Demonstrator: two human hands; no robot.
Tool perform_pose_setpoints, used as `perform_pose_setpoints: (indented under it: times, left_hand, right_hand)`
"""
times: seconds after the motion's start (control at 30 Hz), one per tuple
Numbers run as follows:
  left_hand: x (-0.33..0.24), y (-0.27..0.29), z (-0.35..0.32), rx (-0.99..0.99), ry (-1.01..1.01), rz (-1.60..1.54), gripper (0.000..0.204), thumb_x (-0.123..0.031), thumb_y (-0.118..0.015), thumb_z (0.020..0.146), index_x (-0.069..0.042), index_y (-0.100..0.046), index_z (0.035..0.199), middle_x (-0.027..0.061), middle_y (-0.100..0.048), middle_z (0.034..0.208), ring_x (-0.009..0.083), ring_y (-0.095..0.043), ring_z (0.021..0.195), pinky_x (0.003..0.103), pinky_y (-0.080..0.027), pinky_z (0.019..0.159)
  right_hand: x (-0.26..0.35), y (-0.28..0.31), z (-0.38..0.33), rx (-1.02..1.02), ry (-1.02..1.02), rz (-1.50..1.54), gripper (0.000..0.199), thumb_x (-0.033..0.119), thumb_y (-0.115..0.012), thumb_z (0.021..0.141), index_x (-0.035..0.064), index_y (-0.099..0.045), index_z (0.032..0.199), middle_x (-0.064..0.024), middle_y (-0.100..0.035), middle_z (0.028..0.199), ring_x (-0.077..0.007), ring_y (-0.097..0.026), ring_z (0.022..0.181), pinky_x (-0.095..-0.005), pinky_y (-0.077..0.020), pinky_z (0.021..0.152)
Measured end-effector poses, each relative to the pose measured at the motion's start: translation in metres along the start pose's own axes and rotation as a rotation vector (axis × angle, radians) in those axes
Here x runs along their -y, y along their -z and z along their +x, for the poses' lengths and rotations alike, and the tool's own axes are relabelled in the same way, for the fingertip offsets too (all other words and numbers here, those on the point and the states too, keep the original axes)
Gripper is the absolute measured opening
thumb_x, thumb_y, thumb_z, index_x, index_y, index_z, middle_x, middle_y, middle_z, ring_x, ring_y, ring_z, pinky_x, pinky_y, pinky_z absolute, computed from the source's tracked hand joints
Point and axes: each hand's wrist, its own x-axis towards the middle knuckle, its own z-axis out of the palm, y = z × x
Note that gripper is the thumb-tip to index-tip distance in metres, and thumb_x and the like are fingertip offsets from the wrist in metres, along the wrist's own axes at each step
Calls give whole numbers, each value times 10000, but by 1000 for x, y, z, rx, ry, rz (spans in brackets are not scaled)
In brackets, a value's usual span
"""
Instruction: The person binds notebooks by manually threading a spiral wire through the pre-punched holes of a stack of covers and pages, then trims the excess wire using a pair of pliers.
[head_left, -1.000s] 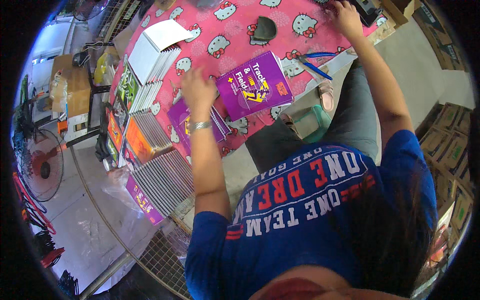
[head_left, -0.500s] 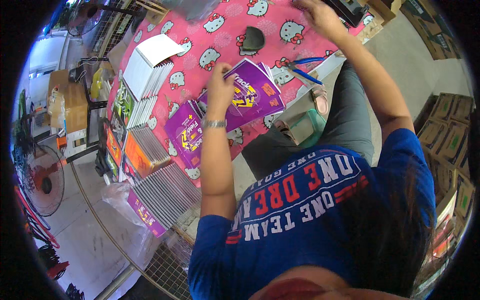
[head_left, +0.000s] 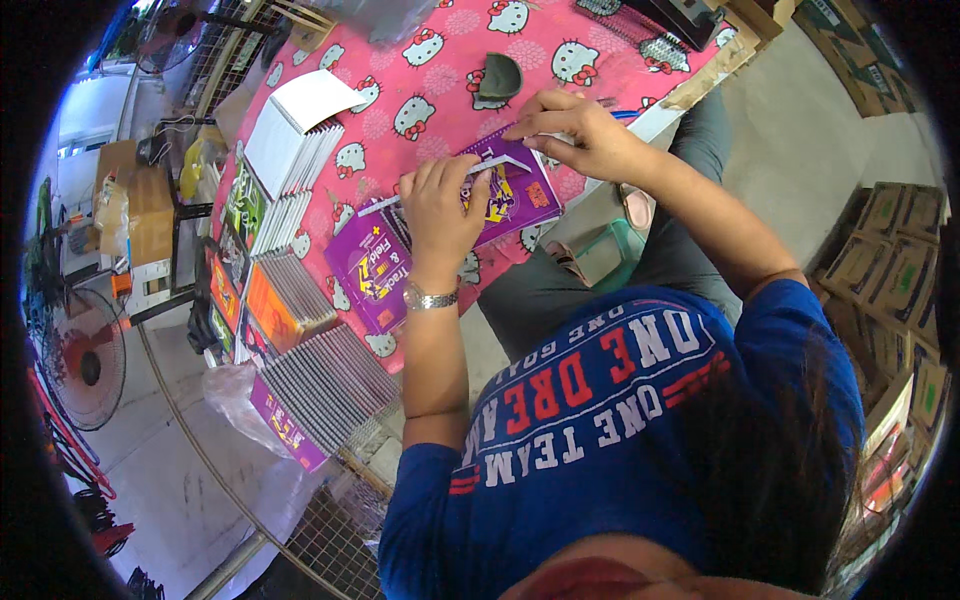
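A purple booklet point(head_left: 512, 192) is held up just above a pink cartoon-cat tablecloth point(head_left: 430, 60). My left hand point(head_left: 440, 205), with a metal watch on its wrist, grips the booklet's left side, and a thin white edge runs across its fingers. My right hand point(head_left: 582, 135) pinches the booklet's top right corner. A second purple booklet point(head_left: 368, 268) lies flat on the cloth just left of my left wrist.
Stacks of booklets point(head_left: 320, 385) and a white pile point(head_left: 300, 115) line the table's left edge. A dark pouch point(head_left: 498, 76) lies beyond the hands. A green stool point(head_left: 612, 250) stands under the table, cardboard boxes point(head_left: 890, 265) at the right, a fan point(head_left: 82, 362) far left.
My right hand came back from the far right corner of the table to the purple booklet. My left hand lifted the booklet off the cloth, and both hands now hold it.
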Motion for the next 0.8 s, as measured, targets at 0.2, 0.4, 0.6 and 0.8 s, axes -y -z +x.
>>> perform_pose_setpoints:
  times: [0.2, 0.4, 0.6, 0.8]
  left_hand:
    - [-3, -5, -2, -31, 29, 57, 175, -241, -687, 840, -87, -652, 916, 46, -661, 860, 223, -590, 808, 361, -367, 759]
    - [-3, -7, -3, -62, 2, 71, 178, -241, -689, 839, -84, -650, 912, 43, -663, 861, 220, -588, 802, 363, -367, 751]
    - [-5, -6, 0, -28, 28, 77, 178, -232, -676, 848, -85, -642, 944, 52, -659, 882, 229, -590, 822, 372, -374, 773]
    - [-18, -17, 5, -54, -87, 62, 209, -196, -626, 869, -89, -583, 1044, 91, -633, 956, 269, -581, 905, 409, -380, 843]
  right_hand:
    - [2, -3, 1, 26, -32, 77, 222, -4, -610, 866, 37, -676, 1073, -96, -582, 945, -228, -588, 898, -339, -474, 758]
    - [0, -5, 1, 42, -46, 76, 213, 0, -603, 878, 34, -676, 1076, -101, -568, 885, -212, -575, 822, -308, -468, 704]
    - [9, -1, 7, 264, -463, 310, 242, 82, -597, 910, 35, -645, 1142, -133, -573, 936, -228, -604, 889, -325, -480, 744]
    - [28, 5, 6, 108, -73, -110, 341, 156, -602, 914, 20, -507, 1212, -177, -585, 1018, -331, -617, 857, -363, -504, 740]
